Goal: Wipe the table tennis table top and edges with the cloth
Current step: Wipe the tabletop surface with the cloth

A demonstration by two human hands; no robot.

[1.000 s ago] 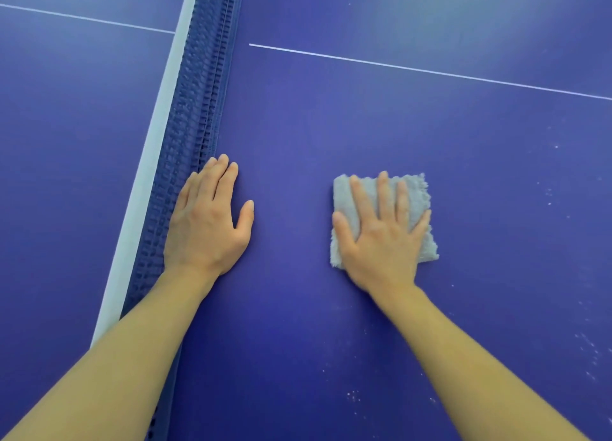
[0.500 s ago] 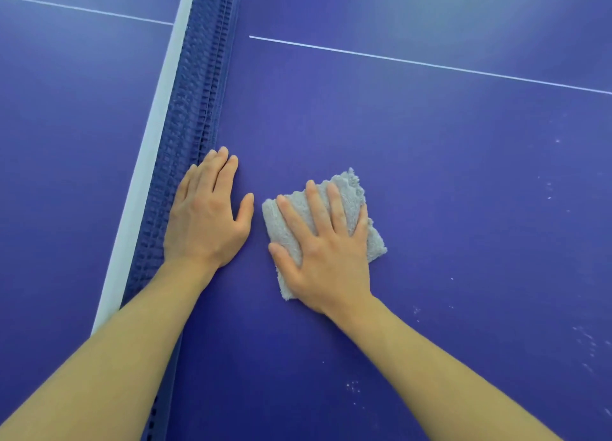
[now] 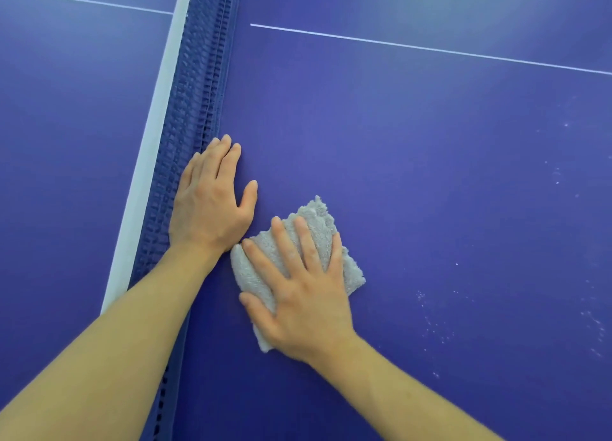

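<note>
No text, label, brand, number or sign can be read anywhere in the view. The only markings seen are thin white lines [image 3: 430, 48] painted across the blue surface [image 3: 430, 175] and a plain white band [image 3: 149, 162] along the top of the net [image 3: 195, 109]. No lettering is carried by either.

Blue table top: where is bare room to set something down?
Free: the stretch right of the grey fluffy cloth, up to the white line. Crowded: beside the dark blue net, where left hand and right hand sit close.
</note>
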